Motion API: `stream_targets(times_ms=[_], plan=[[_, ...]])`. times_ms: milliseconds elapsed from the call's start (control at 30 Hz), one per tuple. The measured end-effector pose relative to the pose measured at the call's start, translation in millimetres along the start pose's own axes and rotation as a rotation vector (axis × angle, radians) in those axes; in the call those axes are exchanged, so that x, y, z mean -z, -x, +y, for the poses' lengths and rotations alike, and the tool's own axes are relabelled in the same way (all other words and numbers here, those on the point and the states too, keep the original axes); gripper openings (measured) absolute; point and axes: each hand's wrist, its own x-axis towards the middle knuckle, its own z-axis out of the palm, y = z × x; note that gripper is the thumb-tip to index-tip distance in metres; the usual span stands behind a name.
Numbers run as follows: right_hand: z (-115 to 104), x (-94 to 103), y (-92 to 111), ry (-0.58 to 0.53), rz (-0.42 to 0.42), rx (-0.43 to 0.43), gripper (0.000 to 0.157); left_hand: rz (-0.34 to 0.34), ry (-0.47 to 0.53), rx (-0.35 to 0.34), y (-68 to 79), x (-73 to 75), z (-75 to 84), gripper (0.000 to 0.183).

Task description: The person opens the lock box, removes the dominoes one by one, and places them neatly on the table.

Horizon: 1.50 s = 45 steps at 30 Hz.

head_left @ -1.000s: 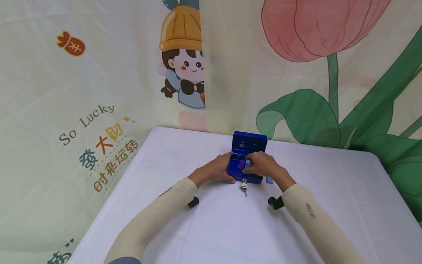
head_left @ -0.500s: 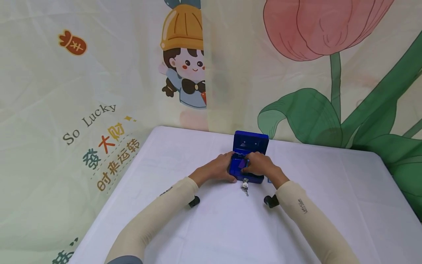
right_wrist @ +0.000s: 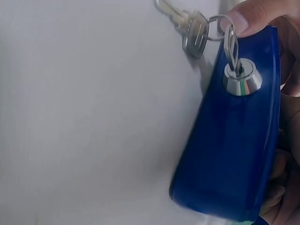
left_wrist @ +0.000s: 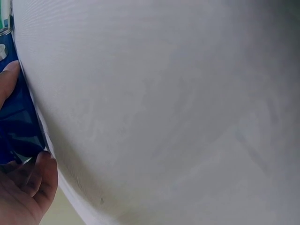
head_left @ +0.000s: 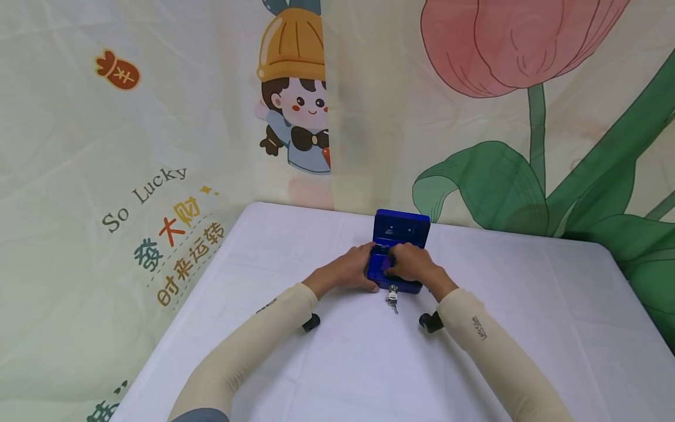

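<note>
A small blue cash box (head_left: 402, 227) stands with its lid raised near the back of the table. My left hand (head_left: 352, 267) grips its left end, thumb on the front wall and fingers behind, as the left wrist view also shows. Inside the box is my right hand (head_left: 413, 261), fingers bent downward. By its fingertips lies a small purple piece (head_left: 387, 264), partly covered. Whether the right fingers pinch anything is hidden. From the silver lock (right_wrist: 242, 83) on the box front hang keys on a ring (right_wrist: 196, 35).
The box stands on a white-covered table (head_left: 337, 363), a short way in front of the printed backdrop (head_left: 369, 117). Dark wrist cameras (head_left: 431, 322) hang below both forearms, close over the tabletop.
My right hand has moved slightly left and deeper into the box. The light blue piece seen at its fingers, and another on the table to the right, are now hidden. My left hand stays put.
</note>
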Motion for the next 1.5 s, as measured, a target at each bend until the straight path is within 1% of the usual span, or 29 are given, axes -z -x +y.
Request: stream_targets(times_ms=[167,367,700,933,1067,1300,1500], plan=[[-3,-2.0,-1,0.012,0.008,0.021,0.046,0.004,-0.004,-0.008,0.1,-0.4,-0.8,0.115],[-7,-3.0,-1,0.02,0.02,0.046,0.044,0.009,-0.01,-0.025,-0.5,-1.3,-2.3,0.115],[-17,-3.7,-4,0.025,0.006,0.051,0.048,0.022,-0.028,-0.028,-2.9,-3.8,-5.0,0.116],[-22,-7.3,-7,-0.014,-0.017,0.033,0.049,0.027,-0.024,-0.043,-3.1,-4.0,-5.5,0.116],[-22,-9.6,-9,-0.011,-0.02,0.025,0.05,0.027,-0.023,-0.052,-3.0,-4.0,-5.7,0.116],[-22,-10.1,-9,-0.011,-0.024,0.023,0.053,0.024,-0.002,-0.033,-1.3,-2.8,-4.0,0.117],[-23,-10.9,-10,-0.009,-0.025,0.027,0.056,0.024,-0.009,-0.03,-1.0,-2.9,-3.3,0.117]])
